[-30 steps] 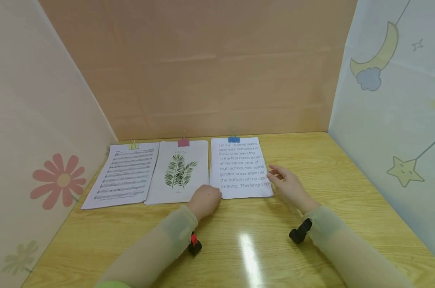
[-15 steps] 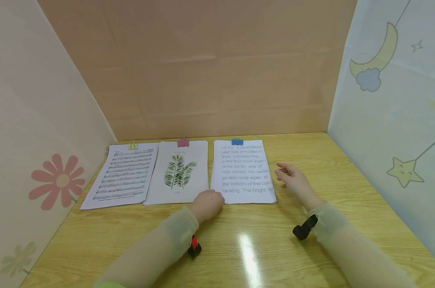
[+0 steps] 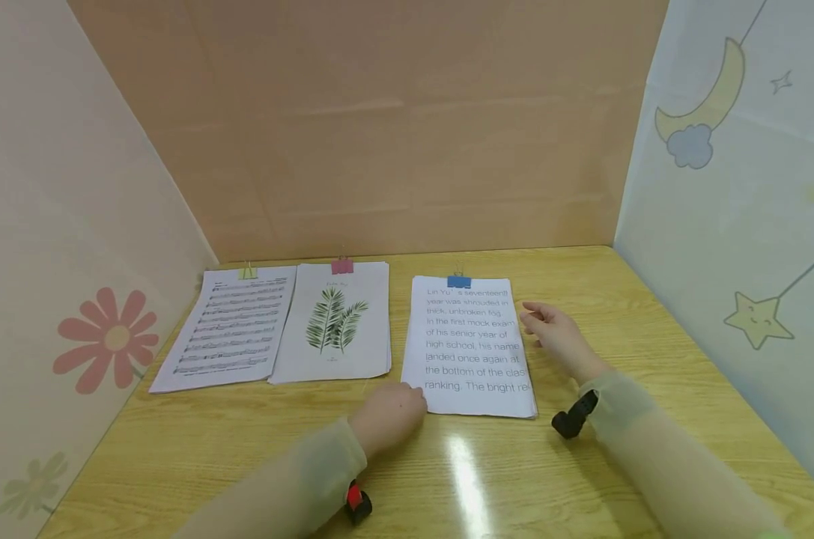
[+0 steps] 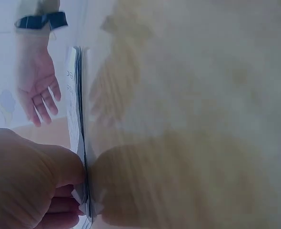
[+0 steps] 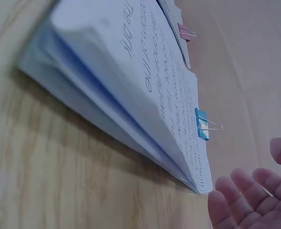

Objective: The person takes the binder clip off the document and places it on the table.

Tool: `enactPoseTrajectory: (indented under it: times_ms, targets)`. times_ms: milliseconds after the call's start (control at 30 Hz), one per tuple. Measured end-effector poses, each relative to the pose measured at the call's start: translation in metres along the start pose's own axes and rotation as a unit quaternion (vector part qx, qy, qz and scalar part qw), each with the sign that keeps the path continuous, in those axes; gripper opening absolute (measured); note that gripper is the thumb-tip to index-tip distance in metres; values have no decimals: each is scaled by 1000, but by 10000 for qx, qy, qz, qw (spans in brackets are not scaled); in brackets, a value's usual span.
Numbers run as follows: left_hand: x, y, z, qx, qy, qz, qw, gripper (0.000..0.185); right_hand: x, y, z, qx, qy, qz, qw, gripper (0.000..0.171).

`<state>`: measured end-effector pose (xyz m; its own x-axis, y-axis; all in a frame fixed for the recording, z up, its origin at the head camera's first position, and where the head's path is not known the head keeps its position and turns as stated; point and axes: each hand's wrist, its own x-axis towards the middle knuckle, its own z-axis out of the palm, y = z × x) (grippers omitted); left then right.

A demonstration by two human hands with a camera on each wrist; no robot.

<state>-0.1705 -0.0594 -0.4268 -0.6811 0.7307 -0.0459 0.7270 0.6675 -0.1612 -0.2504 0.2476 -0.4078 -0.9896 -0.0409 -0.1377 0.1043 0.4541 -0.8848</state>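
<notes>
A clipped stack of text pages (image 3: 470, 352) with a blue binder clip (image 3: 458, 281) lies on the wooden table (image 3: 582, 479), right of centre. My left hand (image 3: 393, 408) pinches its near left corner; the left wrist view shows the hand (image 4: 31, 181) gripping the stack's edge (image 4: 78, 119). My right hand (image 3: 548, 326) hovers open beside the stack's right edge, fingers relaxed, not gripping it. The right wrist view shows the thick stack (image 5: 131, 81), its blue clip (image 5: 202, 125) and my right hand (image 5: 245, 200) close by.
Two more clipped stacks lie at the back left: sheet music (image 3: 231, 329) with a yellow-green clip and a leaf print (image 3: 335, 322) with a pink clip (image 3: 342, 266). Cardboard and decorated panels wall the table on three sides.
My left hand has dragged the text stack toward me and slightly right, away from the leaf print. The right hand has drifted right alongside it, staying open.
</notes>
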Motion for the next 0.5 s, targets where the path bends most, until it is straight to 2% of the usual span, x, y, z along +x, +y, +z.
enactPoseTrajectory:
  times_ms: [267, 500]
  targets:
    - [-18, 17, -3, 233, 347, 356, 9985, 12, 17, 1, -12, -205, -323, 215, 9990, 66]
    - [-29, 30, -4, 287, 393, 385, 9981, 11, 32, 3, -20, -631, -388, 346, 9967, 66]
